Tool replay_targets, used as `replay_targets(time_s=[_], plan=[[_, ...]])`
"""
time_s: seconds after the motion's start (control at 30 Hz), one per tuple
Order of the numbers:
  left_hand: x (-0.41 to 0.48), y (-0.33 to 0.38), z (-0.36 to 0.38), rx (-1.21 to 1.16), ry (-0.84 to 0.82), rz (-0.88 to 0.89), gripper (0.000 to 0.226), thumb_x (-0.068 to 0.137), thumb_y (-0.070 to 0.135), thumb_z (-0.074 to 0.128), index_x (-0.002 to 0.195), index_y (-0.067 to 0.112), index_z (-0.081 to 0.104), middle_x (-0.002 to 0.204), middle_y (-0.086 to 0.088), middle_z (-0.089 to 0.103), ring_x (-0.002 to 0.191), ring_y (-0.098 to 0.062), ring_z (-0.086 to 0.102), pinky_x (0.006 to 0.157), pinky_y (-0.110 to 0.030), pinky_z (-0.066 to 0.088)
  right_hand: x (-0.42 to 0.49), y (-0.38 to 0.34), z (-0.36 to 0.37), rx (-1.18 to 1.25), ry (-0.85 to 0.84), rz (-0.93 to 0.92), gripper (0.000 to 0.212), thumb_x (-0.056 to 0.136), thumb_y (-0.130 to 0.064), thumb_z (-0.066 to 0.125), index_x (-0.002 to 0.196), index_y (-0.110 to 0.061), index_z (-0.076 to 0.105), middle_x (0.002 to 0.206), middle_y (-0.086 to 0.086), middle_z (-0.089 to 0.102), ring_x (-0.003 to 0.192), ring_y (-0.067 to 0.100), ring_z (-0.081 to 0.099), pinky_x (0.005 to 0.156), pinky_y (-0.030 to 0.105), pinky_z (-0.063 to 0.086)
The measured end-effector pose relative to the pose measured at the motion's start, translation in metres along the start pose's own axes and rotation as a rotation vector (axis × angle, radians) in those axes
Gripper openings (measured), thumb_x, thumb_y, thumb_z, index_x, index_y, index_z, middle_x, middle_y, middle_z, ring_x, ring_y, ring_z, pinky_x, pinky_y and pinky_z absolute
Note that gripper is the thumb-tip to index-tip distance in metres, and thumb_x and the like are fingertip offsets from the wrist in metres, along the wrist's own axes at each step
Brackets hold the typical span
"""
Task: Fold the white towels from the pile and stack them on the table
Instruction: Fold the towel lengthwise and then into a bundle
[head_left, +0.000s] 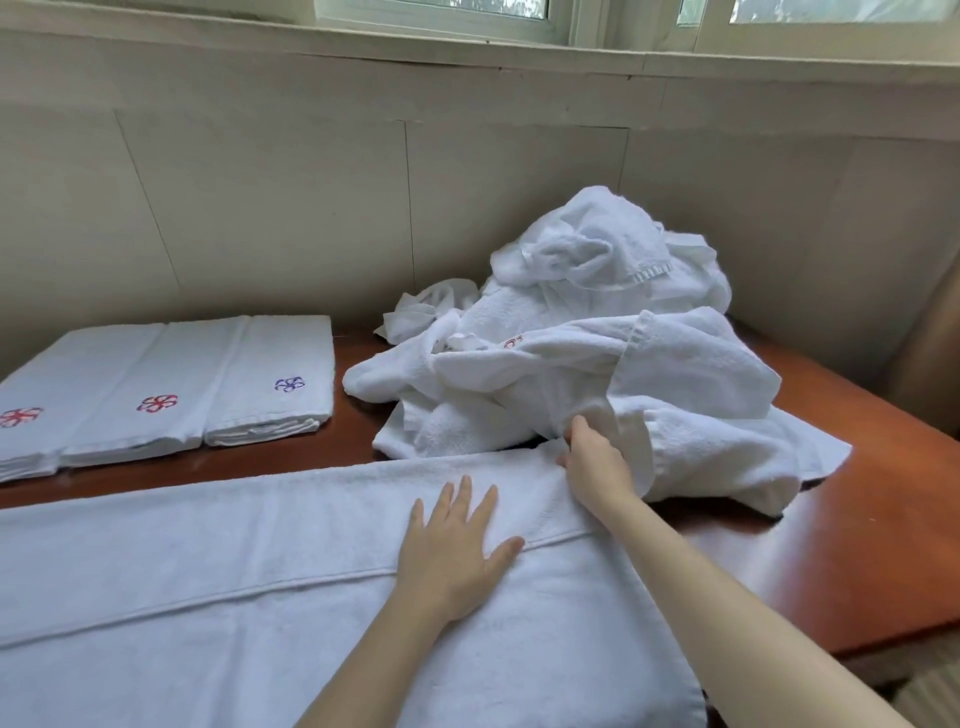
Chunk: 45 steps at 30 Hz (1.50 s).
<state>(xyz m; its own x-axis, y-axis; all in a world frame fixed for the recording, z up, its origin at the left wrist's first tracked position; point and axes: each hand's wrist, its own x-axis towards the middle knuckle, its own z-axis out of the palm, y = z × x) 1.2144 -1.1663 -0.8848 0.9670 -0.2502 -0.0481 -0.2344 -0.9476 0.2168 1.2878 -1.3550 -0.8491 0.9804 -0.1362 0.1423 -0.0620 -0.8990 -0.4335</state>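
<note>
Wooden table (831, 545) against a pale panelled wall (260, 208), with a window (566, 21) frame along the top.

Spread towel (208, 571): white, laid flat across the near part of the table. It runs from the left edge of view to about the middle right, and a stitched band crosses it lengthwise.

Left hand (452, 551): flat on the spread towel, palm down, with the fingers straight and fanned apart. It presses the cloth near the band, right of centre.

Right hand (595, 462): reaches to the far right corner of the spread towel, where that corner meets the pile. The fingers curl round the towel's edge and the thumb points up against the pile's cloth. It grips that corner, but the exact pinch is partly hidden by folds.

Pile (597, 338): crumpled white towels heaped on the far right of the table, touching the wall side. Its lower folds drape down to the far edge of the spread towel. A small red mark shows on one piece.

Folded towels (156, 384): three neat white stacks side by side at the far left of the table, touching each other and apart from the pile. Two carry a red flower mark, and the right one carries a purple one.
</note>
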Motion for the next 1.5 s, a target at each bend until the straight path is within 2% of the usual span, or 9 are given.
replay_targets(time_s=[0.2, 0.3, 0.43, 0.67, 0.8, 1.17, 1.33, 1.43, 1.5], plan=[[0.001, -0.05, -0.025, -0.092, 0.024, -0.123, 0.059, 0.097, 0.059, 0.022, 0.151, 0.035, 0.018, 0.161, 0.0, 0.003, 0.148, -0.012, 0.002, 0.118, -0.043, 0.003, -0.018, -0.051, 0.003, -0.4, 0.152, -0.164, 0.03, 0.082, -0.001, 0.052, 0.109, -0.013, 0.046, 0.116, 0.01, 0.045, 0.105, 0.031, 0.046, 0.074, 0.033, 0.037], [-0.013, -0.129, -0.045, 0.002, 0.075, -0.331, 0.057, 0.099, 0.054, 0.022, 0.152, 0.033, 0.015, 0.161, -0.001, 0.005, 0.148, -0.014, 0.006, 0.118, -0.043, 0.009, -0.032, -0.072, 0.026, -0.29, -0.063, -0.36, 0.032, 0.098, -0.028, 0.04, 0.126, -0.015, 0.048, 0.139, 0.01, 0.039, 0.129, 0.032, 0.036, 0.096, 0.037, 0.032], [-0.063, -0.228, -0.059, 0.052, 0.055, -0.531, 0.058, 0.098, 0.057, 0.019, 0.152, 0.037, 0.008, 0.162, 0.001, 0.0, 0.148, -0.017, 0.004, 0.118, -0.044, 0.009, -0.05, -0.069, 0.055, -0.292, -0.368, -0.256, 0.058, 0.096, -0.059, 0.019, 0.15, -0.038, 0.013, 0.161, -0.003, 0.002, 0.147, 0.032, 0.001, 0.115, 0.054, 0.002], [-0.173, -0.336, -0.08, 0.062, 0.1, -0.904, 0.061, 0.096, 0.06, 0.014, 0.152, 0.037, 0.006, 0.161, 0.003, -0.004, 0.148, -0.019, 0.001, 0.118, -0.048, 0.005, -0.059, -0.132, 0.068, -0.515, -0.227, -0.147, 0.051, 0.093, -0.028, 0.03, 0.144, -0.025, 0.029, 0.159, 0.01, 0.007, 0.14, 0.038, 0.018, 0.112, 0.056, 0.013], [-0.181, -0.349, -0.082, 0.039, 0.085, -0.9, 0.061, 0.095, 0.062, 0.013, 0.151, 0.04, 0.004, 0.161, 0.004, -0.006, 0.148, -0.017, -0.001, 0.118, -0.046, 0.003, -0.085, -0.201, 0.106, -0.253, -0.316, -0.481, 0.053, 0.099, -0.047, 0.025, 0.147, -0.027, 0.022, 0.161, 0.003, 0.005, 0.147, 0.029, 0.004, 0.115, 0.05, 0.009], [-0.154, -0.389, -0.1, -0.002, 0.069, -0.967, 0.064, 0.09, 0.071, 0.017, 0.148, 0.049, 0.004, 0.161, 0.007, -0.006, 0.148, -0.019, -0.003, 0.115, -0.055, 0.0, -0.063, -0.231, 0.146, -0.211, -0.35, -0.463, 0.061, 0.091, -0.065, 0.02, 0.148, -0.044, 0.012, 0.161, -0.005, 0.002, 0.148, 0.026, -0.001, 0.115, 0.055, 0.0], [-0.16, -0.387, -0.119, 0.038, 0.04, -1.084, 0.062, 0.094, 0.064, 0.015, 0.151, 0.039, 0.012, 0.161, -0.003, 0.001, 0.148, -0.028, 0.0, 0.115, -0.057, 0.0, -0.083, -0.23, 0.132, -0.254, -0.135, -0.638, 0.04, 0.098, -0.045, 0.029, 0.13, -0.028, 0.046, 0.142, -0.003, 0.041, 0.134, 0.022, 0.033, 0.107, 0.036, 0.026], [-0.178, -0.364, -0.112, 0.112, 0.113, -0.759, 0.054, 0.099, 0.055, 0.022, 0.149, 0.035, 0.025, 0.161, -0.002, 0.003, 0.147, -0.022, 0.004, 0.117, -0.045, 0.006, -0.117, -0.233, 0.124, -0.17, -0.182, -0.857, 0.042, 0.098, -0.043, 0.033, 0.134, -0.026, 0.046, 0.142, -0.002, 0.042, 0.132, 0.021, 0.036, 0.108, 0.032, 0.027], [-0.206, -0.347, -0.096, -0.017, 0.07, -0.488, 0.052, 0.099, 0.052, 0.03, 0.149, 0.039, 0.023, 0.161, 0.005, 0.0, 0.148, -0.013, 0.002, 0.119, -0.034, 0.004, -0.146, -0.236, 0.12, -0.177, -0.413, -0.963, 0.057, 0.094, -0.056, 0.03, 0.146, -0.033, 0.027, 0.156, -0.004, 0.019, 0.145, 0.021, 0.013, 0.117, 0.039, 0.007]])
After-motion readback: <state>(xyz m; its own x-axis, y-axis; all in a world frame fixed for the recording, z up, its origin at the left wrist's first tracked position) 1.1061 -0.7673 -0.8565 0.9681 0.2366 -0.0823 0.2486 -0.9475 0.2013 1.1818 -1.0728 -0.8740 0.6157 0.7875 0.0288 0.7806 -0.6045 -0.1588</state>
